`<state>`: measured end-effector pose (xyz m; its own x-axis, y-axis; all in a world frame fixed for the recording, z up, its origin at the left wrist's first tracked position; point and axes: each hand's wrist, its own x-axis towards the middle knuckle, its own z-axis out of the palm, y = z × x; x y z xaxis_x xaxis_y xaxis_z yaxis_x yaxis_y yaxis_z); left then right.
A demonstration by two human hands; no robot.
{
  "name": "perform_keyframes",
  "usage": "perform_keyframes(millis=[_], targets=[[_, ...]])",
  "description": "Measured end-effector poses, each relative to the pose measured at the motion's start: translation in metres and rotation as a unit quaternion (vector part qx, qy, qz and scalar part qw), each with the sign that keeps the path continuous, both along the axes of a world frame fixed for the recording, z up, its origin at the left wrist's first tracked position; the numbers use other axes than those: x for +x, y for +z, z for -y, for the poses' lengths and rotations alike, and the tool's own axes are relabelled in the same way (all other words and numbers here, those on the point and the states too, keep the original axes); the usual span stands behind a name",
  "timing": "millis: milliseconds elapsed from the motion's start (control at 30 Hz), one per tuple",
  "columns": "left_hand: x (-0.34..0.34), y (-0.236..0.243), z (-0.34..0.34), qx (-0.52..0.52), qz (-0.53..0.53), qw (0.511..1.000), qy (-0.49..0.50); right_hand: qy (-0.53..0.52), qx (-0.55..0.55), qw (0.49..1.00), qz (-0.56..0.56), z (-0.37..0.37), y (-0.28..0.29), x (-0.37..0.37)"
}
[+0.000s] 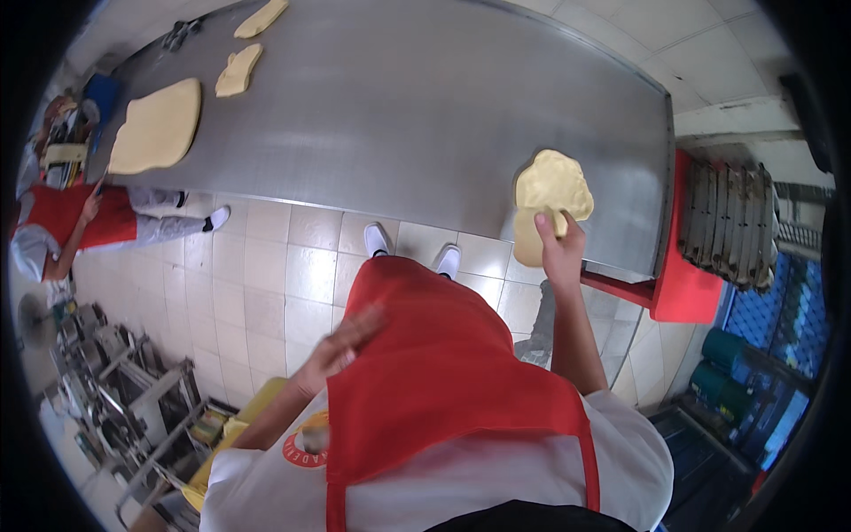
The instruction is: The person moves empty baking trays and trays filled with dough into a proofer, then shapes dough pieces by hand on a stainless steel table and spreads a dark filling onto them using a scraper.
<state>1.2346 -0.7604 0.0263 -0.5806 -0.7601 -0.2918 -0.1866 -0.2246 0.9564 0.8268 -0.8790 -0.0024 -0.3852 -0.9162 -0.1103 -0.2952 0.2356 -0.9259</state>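
My right hand (560, 251) is raised at the near edge of the steel table (425, 115) and grips a flat, pale yellow piece of dough (550, 195) that hangs half over the table's edge. My left hand (341, 346) is blurred, held in front of my red apron with fingers apart and nothing in it. A large rolled sheet of dough (158, 127) lies at the table's far left. Two smaller dough pieces (239, 71) (261, 18) lie beyond it.
Another person in a red apron (62, 222) stands at the left end of the table. A red crate with metal trays (727, 222) stands right of the table. A metal rack and machine (124, 399) fill the lower left. Tiled floor (266, 266) runs below.
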Motion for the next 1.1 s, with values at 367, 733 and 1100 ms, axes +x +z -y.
perform_keyframes(millis=[367, 733, 1100], targets=[[0.074, -0.074, -0.057, 0.012, 0.42, 0.866, 0.269, 0.32, -0.166, 0.875, -0.322, 0.127, 0.026, 0.08], [-0.092, -0.1, 0.221, -0.503, 0.323, 0.801, -0.024, 0.302, -0.082, 0.873, -0.374, 0.1, -0.077, 0.127], [-0.066, -0.067, 0.298, -0.277, 0.372, 0.857, -0.227, 0.394, 0.271, 0.793, -0.378, 0.151, -0.005, 0.151]])
